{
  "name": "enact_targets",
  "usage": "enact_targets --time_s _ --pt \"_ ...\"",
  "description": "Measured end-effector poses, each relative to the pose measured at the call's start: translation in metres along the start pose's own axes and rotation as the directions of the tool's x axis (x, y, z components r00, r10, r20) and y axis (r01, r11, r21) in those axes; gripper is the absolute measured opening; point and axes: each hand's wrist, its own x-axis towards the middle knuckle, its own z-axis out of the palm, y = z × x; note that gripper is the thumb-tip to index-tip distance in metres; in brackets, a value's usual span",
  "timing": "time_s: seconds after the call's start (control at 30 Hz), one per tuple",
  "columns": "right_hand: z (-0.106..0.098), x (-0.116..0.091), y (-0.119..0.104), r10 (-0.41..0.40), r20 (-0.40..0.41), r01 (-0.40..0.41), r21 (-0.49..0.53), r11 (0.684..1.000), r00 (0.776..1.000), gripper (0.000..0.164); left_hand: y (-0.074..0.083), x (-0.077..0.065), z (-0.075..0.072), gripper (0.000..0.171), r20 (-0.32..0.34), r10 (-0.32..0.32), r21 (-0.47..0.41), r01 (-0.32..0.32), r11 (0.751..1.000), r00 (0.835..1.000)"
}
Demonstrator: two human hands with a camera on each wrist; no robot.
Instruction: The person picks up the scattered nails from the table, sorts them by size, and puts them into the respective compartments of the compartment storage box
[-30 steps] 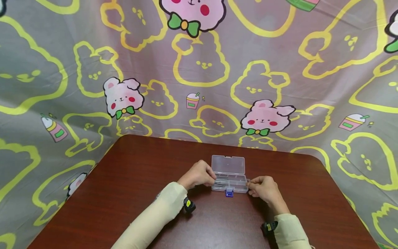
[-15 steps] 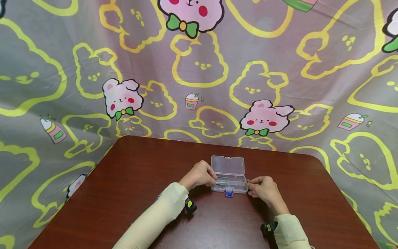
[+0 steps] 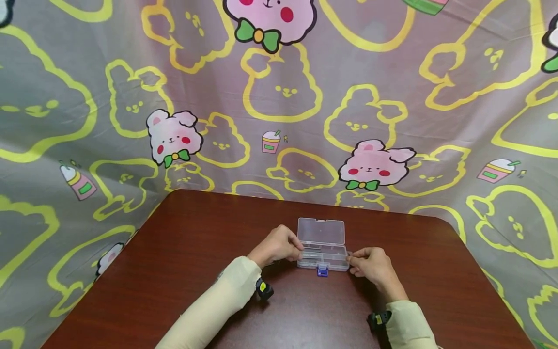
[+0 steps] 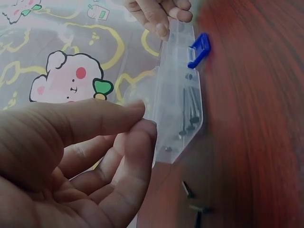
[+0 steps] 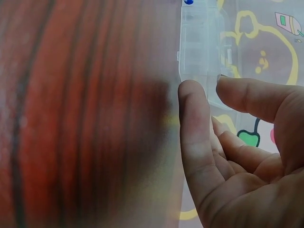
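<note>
A clear plastic storage box (image 3: 334, 265) lies on the table with its lid (image 3: 320, 231) raised toward the far side. From its front hangs a blue latch (image 4: 200, 50). Several thin, dark screws (image 4: 191, 110) lie inside its left part. My left hand (image 3: 279, 245) is at the box's left end, thumb and forefinger tips together; nothing shows between them, though the far side of the pinch is hidden. With thumb and forefinger, my right hand (image 3: 374, 265) grips the box's right end (image 5: 195, 57). A few loose screws (image 4: 187, 189) lie beside the box's left end.
The dark red-brown wooden table (image 3: 209, 218) has rounded far corners. A grey cloth (image 3: 218, 97) printed with yellow outlines and rabbit faces hangs behind and to both sides. Each wrist bears a small black strapped device (image 3: 264, 289).
My left hand shifts slightly right over the box, then back left. My right hand keeps its grip on the right end, and the box stays in place with its lid raised.
</note>
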Motion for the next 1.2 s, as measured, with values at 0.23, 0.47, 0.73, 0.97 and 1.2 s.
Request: enact_targets --time_s 0.23,0.47,0.73,0.97,1.2 --pt "-0.001 0.000 0.000 -0.011 0.005 0.011 -0.010 1.000 1.000 0.018 -0.005 -0.004 -0.011 0.012 0.010 0.000 0.004 0.000 1.000 1.000" --pt "-0.001 -0.001 -0.001 -0.005 0.005 0.005 -0.007 1.000 1.000 0.020 -0.013 -0.011 -0.021 0.010 0.012 -0.020 0.014 0.020 1.000 1.000" --pt "0.000 -0.002 -0.002 0.000 0.006 0.000 -0.013 1.000 1.000 0.019 -0.023 -0.018 -0.031 0.011 0.025 -0.048 -0.001 0.048 0.999 0.999" --pt "0.000 0.000 -0.001 -0.003 0.005 0.003 -0.007 1.000 1.000 0.019 -0.028 -0.024 -0.038 0.012 0.018 -0.080 -0.003 0.081 0.997 0.997" --pt "0.000 0.000 -0.002 -0.011 0.001 0.011 -0.013 1.000 1.000 0.020 -0.037 -0.028 -0.045 0.013 0.018 -0.071 0.034 0.071 0.997 0.997"
